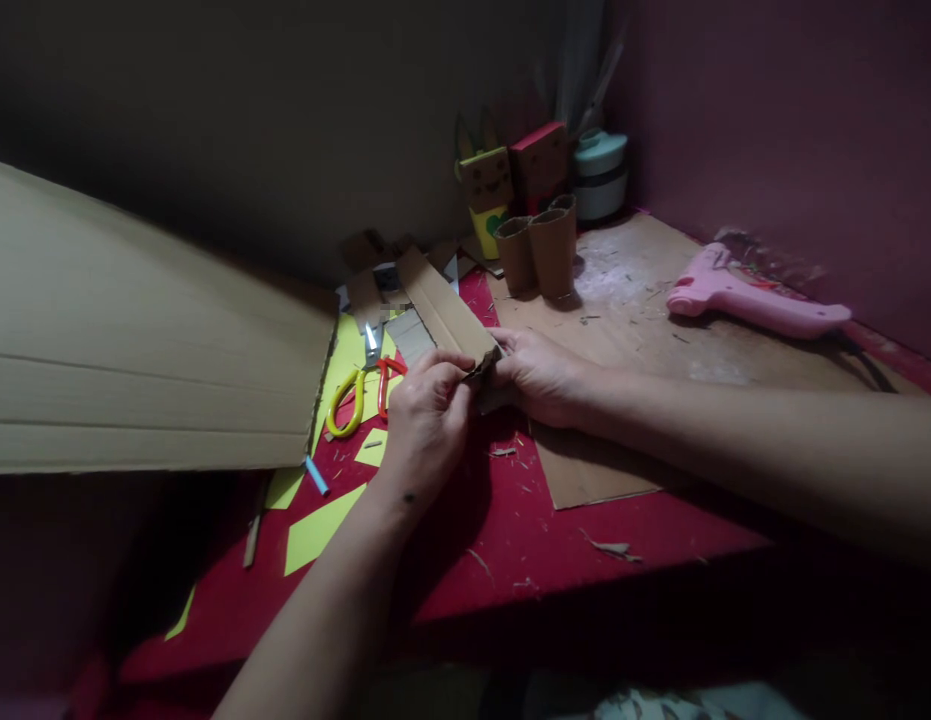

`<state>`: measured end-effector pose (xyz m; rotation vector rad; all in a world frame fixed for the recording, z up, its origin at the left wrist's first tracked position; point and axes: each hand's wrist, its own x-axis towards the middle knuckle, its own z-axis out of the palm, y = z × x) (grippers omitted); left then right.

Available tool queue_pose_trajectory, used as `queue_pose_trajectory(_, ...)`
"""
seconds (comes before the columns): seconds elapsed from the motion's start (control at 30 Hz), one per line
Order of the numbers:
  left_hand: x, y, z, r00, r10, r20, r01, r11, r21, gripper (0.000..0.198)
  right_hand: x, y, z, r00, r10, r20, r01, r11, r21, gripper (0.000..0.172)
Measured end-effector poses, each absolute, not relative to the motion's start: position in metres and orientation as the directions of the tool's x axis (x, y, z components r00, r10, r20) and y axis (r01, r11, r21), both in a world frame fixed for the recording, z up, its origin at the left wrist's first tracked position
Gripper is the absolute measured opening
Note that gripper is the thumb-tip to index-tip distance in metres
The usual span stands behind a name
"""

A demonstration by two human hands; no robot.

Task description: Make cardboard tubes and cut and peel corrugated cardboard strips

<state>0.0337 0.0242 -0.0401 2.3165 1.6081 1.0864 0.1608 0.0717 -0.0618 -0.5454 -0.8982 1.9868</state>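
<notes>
A long cardboard strip [446, 312] slants away from me over the red table, its near end torn and bent. My left hand [433, 410] pinches that near end between thumb and fingers. From the other side, my right hand [536, 372] grips the same end, its fingers partly hidden behind the cardboard. Just left of my left hand lie scissors [346, 403] with one yellow and one red handle loop. Yellow paper pieces [324, 528] are spread beside and under them.
A pink glue gun [757, 295] rests on a flat cardboard sheet [622, 370] at right. Cardboard tubes [553, 255], decorated box figures [486, 185] and a lidded container [601, 175] stand at the back. A large cardboard panel [150, 340] blocks the left side. Scraps litter the table [510, 540].
</notes>
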Motion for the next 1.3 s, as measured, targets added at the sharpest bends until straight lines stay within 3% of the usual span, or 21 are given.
queue_pose_trajectory(0.23,0.03,0.029,-0.031,0.122,0.925,0.361,0.647,-0.35,0.677,0.014,0.163,0.071,-0.061,-0.573,0.819,-0.035,-0.558,-0.42,-0.715,0.04)
queue_pose_trajectory(0.4,0.029,0.025,-0.019,0.086,0.935,0.344,0.604,-0.323,0.729,0.023,0.163,0.073,-0.062,-0.603,0.798,0.003,-0.573,-0.43,-0.697,0.032)
queue_pose_trajectory(0.57,0.023,0.024,-0.014,0.143,0.925,0.353,0.561,-0.369,0.741,0.012,0.167,0.074,-0.059,-0.624,0.779,0.067,-0.605,-0.427,-0.672,0.025)
queue_pose_trajectory(0.73,0.022,0.025,-0.016,0.334,0.814,0.474,0.627,-0.568,0.533,0.017,0.17,0.074,-0.056,-0.583,0.812,0.014,-0.617,-0.432,-0.658,0.026)
queue_pose_trajectory(0.87,0.025,0.025,-0.023,0.328,0.764,0.556,0.695,-0.594,0.405,0.011,0.17,0.072,-0.058,-0.595,0.803,-0.013,-0.596,-0.452,-0.664,0.028)
queue_pose_trajectory(1.0,0.025,0.026,-0.029,0.416,0.648,0.638,0.775,-0.62,0.124,0.012,0.168,0.07,-0.058,-0.599,0.801,0.004,-0.592,-0.439,-0.676,0.033)
queue_pose_trajectory(1.07,0.025,0.026,-0.029,0.431,0.627,0.649,0.785,-0.615,0.072,0.012,0.167,0.068,-0.057,-0.582,0.813,0.01,-0.583,-0.409,-0.702,0.033)
queue_pose_trajectory(1.3,0.026,0.026,-0.023,0.211,0.835,0.508,0.683,-0.498,0.534,0.02,0.168,0.064,-0.056,-0.544,0.839,0.004,-0.561,-0.36,-0.745,0.032)
